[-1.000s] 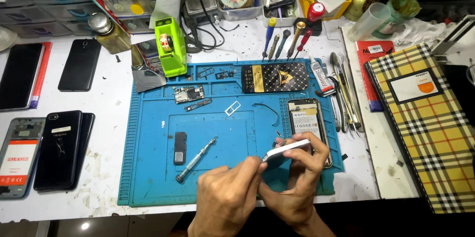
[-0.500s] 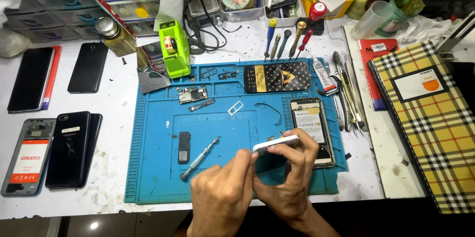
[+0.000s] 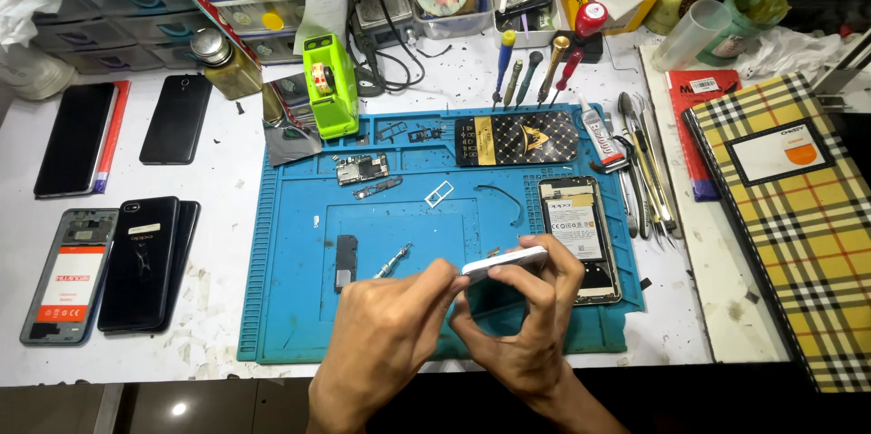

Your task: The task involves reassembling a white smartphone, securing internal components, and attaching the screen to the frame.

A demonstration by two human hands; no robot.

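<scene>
Over the near edge of the blue repair mat [image 3: 290,307], the right hand [image 3: 531,325] is clamping a white phone part [image 3: 504,263] edge-up while the left hand [image 3: 390,334] is pinching its left end, likely prying it apart, which needs steady, gentle pressure.

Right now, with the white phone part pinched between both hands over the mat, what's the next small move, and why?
Probably slide the left hand fingertips further along the white part edge while the right hand steadies it: the part is raised edge-on above the blue mat, and both hands meet at its left end.
</scene>
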